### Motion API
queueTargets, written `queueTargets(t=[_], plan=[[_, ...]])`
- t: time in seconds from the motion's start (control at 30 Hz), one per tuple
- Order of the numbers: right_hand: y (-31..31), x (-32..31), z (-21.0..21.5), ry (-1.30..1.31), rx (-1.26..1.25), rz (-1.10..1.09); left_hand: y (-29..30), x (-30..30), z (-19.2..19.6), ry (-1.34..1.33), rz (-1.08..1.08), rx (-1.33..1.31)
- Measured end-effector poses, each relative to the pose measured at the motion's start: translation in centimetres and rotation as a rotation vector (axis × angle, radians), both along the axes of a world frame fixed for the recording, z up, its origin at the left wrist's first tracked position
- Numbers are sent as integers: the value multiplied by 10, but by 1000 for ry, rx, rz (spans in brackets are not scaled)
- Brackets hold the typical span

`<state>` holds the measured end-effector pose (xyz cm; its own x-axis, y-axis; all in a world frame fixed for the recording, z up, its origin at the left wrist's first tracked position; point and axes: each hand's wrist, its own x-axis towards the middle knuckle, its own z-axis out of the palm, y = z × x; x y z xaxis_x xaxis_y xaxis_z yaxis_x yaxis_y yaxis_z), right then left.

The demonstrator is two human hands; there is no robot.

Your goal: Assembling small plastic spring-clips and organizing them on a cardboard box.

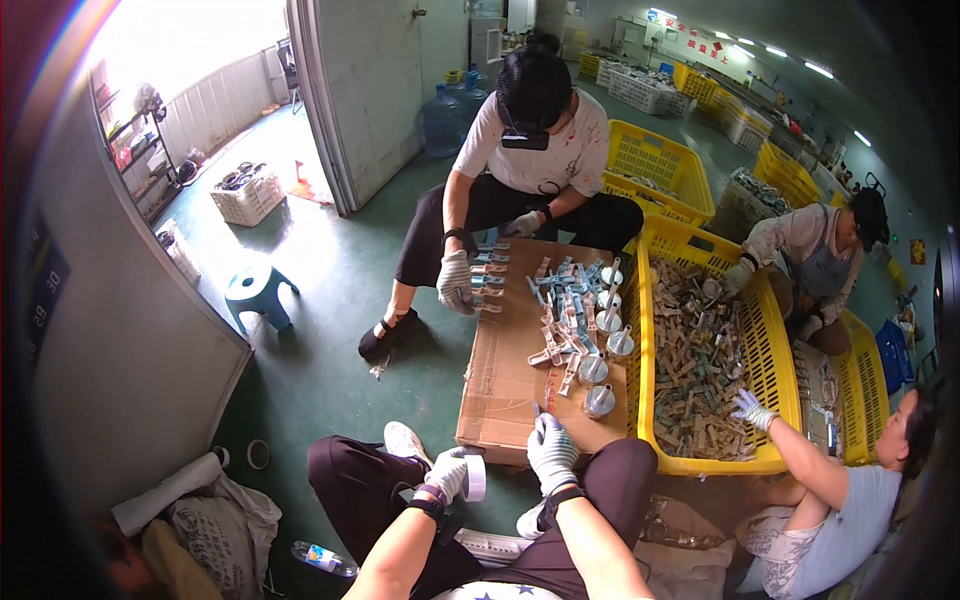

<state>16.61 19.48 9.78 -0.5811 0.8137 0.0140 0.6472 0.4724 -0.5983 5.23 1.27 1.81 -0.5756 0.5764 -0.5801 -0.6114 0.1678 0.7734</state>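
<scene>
My left hand (447, 472), in a striped knit glove, is closed on a roll of white tape (476, 479) beside the near left corner of a cardboard box (505, 370). My right hand (552, 456), gloved the same way, is at the box's near edge with its fingers pressed together. A small greyish tip (537, 409) shows at those fingers, too small to name. A loose heap of pale pink and blue clips (568, 310) lies on the box. Several round, clear-and-silver pieces with upright stems (594, 371) line its right side.
Across the box sits a person (530, 140) with gloved hands by a row of clips (489, 275). A yellow crate (648, 400) full of clips stands right; another person's gloved hand (752, 411) reaches into it. A blue stool (258, 293) and a bottle (325, 558) are left.
</scene>
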Motion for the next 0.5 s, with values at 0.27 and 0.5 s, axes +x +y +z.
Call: queueTargets(t=[0.27, 0.5], plan=[[1, -1, -10, 1, 10, -5, 0, 2, 10, -9, 2, 9], [2, 0, -14, 110, 25, -19, 2, 5, 18, -5, -5, -19]])
